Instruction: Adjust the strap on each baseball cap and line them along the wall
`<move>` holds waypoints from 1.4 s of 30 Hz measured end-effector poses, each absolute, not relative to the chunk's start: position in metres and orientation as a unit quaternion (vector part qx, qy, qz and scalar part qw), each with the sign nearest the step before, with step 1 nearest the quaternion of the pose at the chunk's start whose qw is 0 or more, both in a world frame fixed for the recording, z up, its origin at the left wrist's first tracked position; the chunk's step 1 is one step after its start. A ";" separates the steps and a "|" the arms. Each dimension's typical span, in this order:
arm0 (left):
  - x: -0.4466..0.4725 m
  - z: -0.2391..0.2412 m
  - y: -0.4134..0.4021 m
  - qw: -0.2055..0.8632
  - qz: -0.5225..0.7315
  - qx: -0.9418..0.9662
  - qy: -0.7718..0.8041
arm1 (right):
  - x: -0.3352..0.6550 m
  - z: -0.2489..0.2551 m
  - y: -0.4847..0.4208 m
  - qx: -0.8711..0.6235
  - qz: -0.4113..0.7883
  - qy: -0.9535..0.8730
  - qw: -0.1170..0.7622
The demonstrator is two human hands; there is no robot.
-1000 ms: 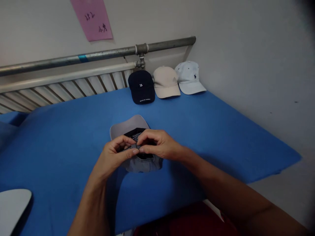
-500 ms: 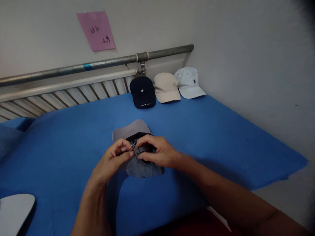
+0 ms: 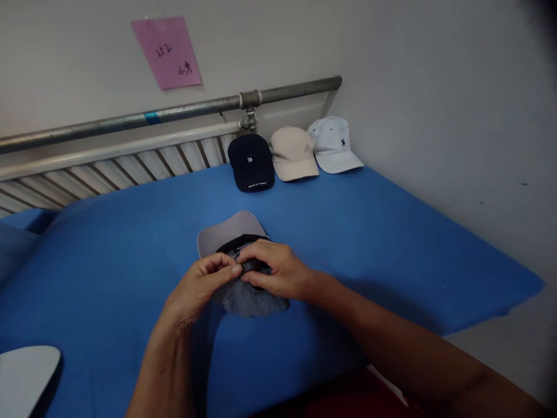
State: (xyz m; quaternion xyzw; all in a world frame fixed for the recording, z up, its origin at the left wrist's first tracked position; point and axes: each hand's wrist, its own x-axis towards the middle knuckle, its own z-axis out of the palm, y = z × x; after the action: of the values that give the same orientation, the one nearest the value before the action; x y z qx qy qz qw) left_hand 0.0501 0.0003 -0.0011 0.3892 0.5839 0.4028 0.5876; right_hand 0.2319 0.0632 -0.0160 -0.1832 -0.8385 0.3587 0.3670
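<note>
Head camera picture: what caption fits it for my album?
Left hand and right hand pinch the strap of a grey cap on a blue table; three caps sit by the wall.

White wall (image 3: 435, 87), metal pipe (image 3: 174, 110), blue table (image 3: 391, 232)

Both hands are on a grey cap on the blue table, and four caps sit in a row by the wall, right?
Not quite. The head view shows three caps in that row, not four: navy cap, beige cap and pale cap. The left hand and right hand are on the grey cap on the blue table.
</note>
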 end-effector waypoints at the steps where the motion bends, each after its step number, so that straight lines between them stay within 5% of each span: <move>1: 0.052 -0.001 0.001 0.590 0.408 0.381 0.584 | 0.232 -0.017 0.064 -0.181 0.356 -0.840 0.368; 26: 0.045 0.006 -0.005 0.538 0.375 0.486 0.578 | 0.234 -0.014 0.064 -0.127 0.341 -0.860 0.357; 36: 0.042 0.009 -0.009 0.557 0.363 0.518 0.538 | 0.245 -0.001 0.070 -0.214 0.609 -0.726 0.236; 42: 0.044 0.011 -0.009 0.551 0.376 0.522 0.531 | 0.242 0.003 0.069 -0.235 0.683 -0.633 0.278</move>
State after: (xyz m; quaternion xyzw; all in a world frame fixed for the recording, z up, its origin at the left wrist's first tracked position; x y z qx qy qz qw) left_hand 0.0444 -0.0089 0.0105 0.5220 0.5312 0.3759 0.5515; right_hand 0.2419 0.0689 0.0027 -0.2348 -0.6330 0.6831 0.2784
